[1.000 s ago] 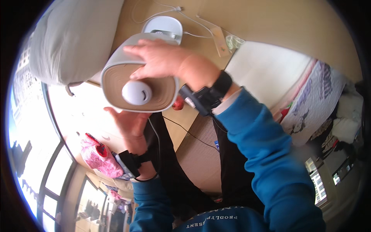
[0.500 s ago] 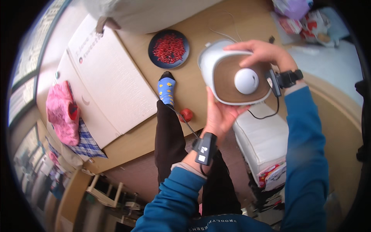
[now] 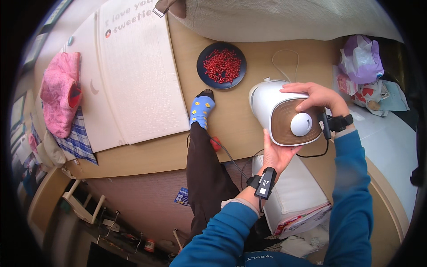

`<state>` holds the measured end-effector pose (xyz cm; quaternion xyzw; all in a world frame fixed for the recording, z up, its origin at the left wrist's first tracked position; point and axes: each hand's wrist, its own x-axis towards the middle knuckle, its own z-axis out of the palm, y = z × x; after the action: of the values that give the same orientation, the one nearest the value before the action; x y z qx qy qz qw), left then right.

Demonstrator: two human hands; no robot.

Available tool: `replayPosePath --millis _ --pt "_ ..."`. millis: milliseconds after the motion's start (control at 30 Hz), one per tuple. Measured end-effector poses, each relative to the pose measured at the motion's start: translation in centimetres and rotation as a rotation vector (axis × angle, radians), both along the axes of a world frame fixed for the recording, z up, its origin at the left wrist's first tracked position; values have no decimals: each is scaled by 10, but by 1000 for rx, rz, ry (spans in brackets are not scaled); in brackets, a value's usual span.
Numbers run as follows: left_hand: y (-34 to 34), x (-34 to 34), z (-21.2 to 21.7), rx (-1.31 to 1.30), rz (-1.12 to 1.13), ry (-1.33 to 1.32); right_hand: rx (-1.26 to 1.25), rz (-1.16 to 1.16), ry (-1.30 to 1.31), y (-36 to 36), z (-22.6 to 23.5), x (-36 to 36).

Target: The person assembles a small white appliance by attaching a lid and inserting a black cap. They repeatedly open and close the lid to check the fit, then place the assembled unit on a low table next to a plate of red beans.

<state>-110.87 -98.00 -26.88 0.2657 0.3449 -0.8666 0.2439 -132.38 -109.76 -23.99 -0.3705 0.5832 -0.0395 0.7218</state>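
Between my two hands is a white rounded appliance (image 3: 268,101) with a brown wood-look face and a white round knob (image 3: 301,124). My left hand (image 3: 278,153) cups its near edge from below, thumb up along the white side. My right hand (image 3: 318,99) grips the far right edge, fingers over the white shell and thumb on the brown face. A thin white cord (image 3: 285,73) lies beyond the appliance. Whether its base rests on the wooden surface is hidden.
A dark plate (image 3: 243,66) of red pomegranate seeds stands left of the appliance. My socked foot (image 3: 202,109) rests near it, a red round fruit (image 3: 215,143) partly behind my leg. Further left lie a folded white mat (image 3: 138,80) and pink cloth (image 3: 61,93). Bags (image 3: 362,60) sit at far right.
The whole view has shifted, with the surroundings turned slightly. The appliance's brown face appears smaller and tipped further away, and more of its white body shows. Both hands keep their hold.
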Motion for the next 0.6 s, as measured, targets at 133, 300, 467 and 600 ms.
replayPosePath --millis 133,300,467,600 --pt "5 -3 -5 29 28 9 20 35 -22 -7 -8 5" --pt "13 -7 -11 70 78 39 -35 116 -40 -12 -12 7" --pt "17 -9 -11 39 44 27 -50 134 -83 -11 -16 4" --pt "17 -8 -2 62 22 39 -74 160 -55 -7 -14 2"
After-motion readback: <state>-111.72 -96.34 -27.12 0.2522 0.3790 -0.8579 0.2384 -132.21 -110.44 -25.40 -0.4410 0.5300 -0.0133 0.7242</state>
